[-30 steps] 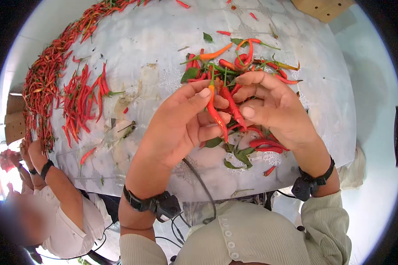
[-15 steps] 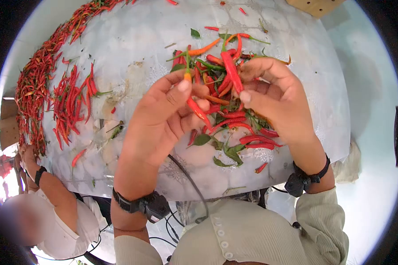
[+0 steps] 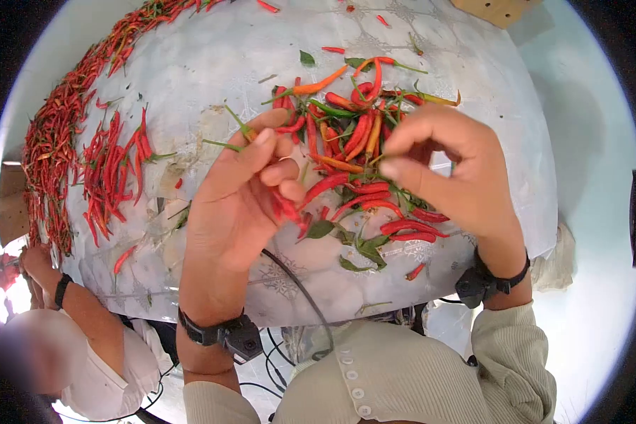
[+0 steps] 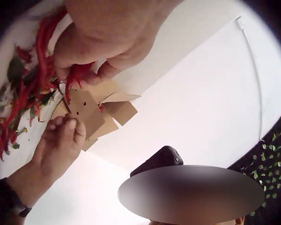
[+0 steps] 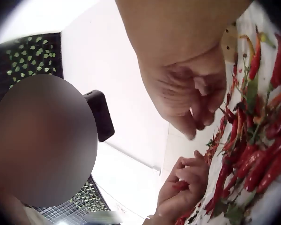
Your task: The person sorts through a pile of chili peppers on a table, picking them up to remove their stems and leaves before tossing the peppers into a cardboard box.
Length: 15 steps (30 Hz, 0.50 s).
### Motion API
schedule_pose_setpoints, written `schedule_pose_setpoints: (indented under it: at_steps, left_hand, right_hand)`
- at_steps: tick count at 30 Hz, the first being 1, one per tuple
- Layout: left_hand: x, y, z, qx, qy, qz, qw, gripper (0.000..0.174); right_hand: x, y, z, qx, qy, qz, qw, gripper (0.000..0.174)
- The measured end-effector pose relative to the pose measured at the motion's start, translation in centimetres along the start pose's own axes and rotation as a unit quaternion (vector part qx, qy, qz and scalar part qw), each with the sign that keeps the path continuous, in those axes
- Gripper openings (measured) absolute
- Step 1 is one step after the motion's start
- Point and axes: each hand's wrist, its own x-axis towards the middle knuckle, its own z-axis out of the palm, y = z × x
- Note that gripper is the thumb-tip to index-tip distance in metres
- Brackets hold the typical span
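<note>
My left hand point(image 3: 236, 177) grips red chili peppers point(image 3: 287, 209) against its palm and fingers. Two green stems stick out past the thumb, and their red tips show below the curled fingers. In the left wrist view, red chilies point(image 4: 77, 77) poke from that same hand. My right hand point(image 3: 459, 162) hovers at the right side of a mixed chili pile point(image 3: 346, 138), thumb and index finger curved toward each other with their tips close together. I cannot tell whether a thin stem is pinched there. The pile holds red, orange and green chilies with green leaves point(image 3: 371, 247).
A smaller group of red chilies point(image 3: 113, 169) lies to the left on the patterned tablecloth point(image 3: 212, 63). Beyond it a long heap of chilies point(image 3: 56, 141) runs along the far left edge. Another person's arm point(image 3: 88, 304) reaches in there. A cardboard box point(image 3: 498, 8) stands at the back right.
The red chili in my right hand has passed to my left hand, which now grips it with the other one. My right hand has moved lower over the pile's right side.
</note>
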Motion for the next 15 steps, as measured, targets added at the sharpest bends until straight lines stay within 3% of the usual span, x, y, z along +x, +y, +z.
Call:
schedule_pose_setpoints:
  at_steps: [4,5,8,11,15]
  left_hand:
    - [-0.3,1.4,0.4,-0.024,0.056,0.004,0.998,0.029]
    - [-0.3,1.5,0.6,-0.009,0.073,0.006,0.997,0.028]
    - [-0.2,0.9,1.0,0.032,0.117,0.011,0.993,0.026]
    - [-0.1,0.7,1.2,0.059,0.131,0.009,0.990,0.025]
    - [-0.1,0.9,0.6,0.052,0.120,0.005,0.991,0.024]
  right_hand:
    - [-0.8,1.6,0.0,-0.210,-0.089,-0.066,0.971,0.024]
    - [-0.8,1.6,0.5,-0.233,-0.086,-0.047,0.968,0.027]
    - [-0.6,0.8,1.2,-0.267,-0.086,-0.013,0.960,0.022]
    - [-0.5,0.7,1.3,-0.270,-0.071,-0.057,0.959,0.021]
    - [-0.6,1.1,1.2,-0.229,-0.043,-0.050,0.971,0.021]
